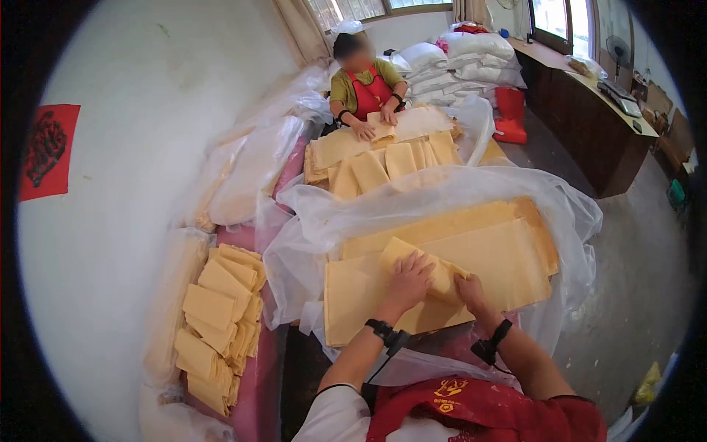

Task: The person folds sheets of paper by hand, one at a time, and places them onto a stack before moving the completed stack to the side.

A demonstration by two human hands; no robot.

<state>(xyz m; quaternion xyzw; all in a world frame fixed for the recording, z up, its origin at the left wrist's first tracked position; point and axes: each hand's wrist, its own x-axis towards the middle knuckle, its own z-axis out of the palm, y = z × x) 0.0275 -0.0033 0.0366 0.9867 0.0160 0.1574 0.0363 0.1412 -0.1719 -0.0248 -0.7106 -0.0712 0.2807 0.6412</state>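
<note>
A folded yellow sheet (442,278) lies on a wide stack of flat yellow sheets (508,258) in front of me. My left hand (412,278) rests on top of the folded sheet with its fingers spread. At the sheet's right end, my right hand (468,289) pinches the edge between thumb and fingers. Clear plastic film (324,221) surrounds the stack. To the left, several folded yellow bundles (213,306) are piled on a pink surface (266,361).
Across from me, a person in a red apron (368,96) handles yellow sheets (335,147). White sacks (471,55) are stacked behind. A long dark counter (589,118) stands at the right, with a red bag (509,114) near it.
</note>
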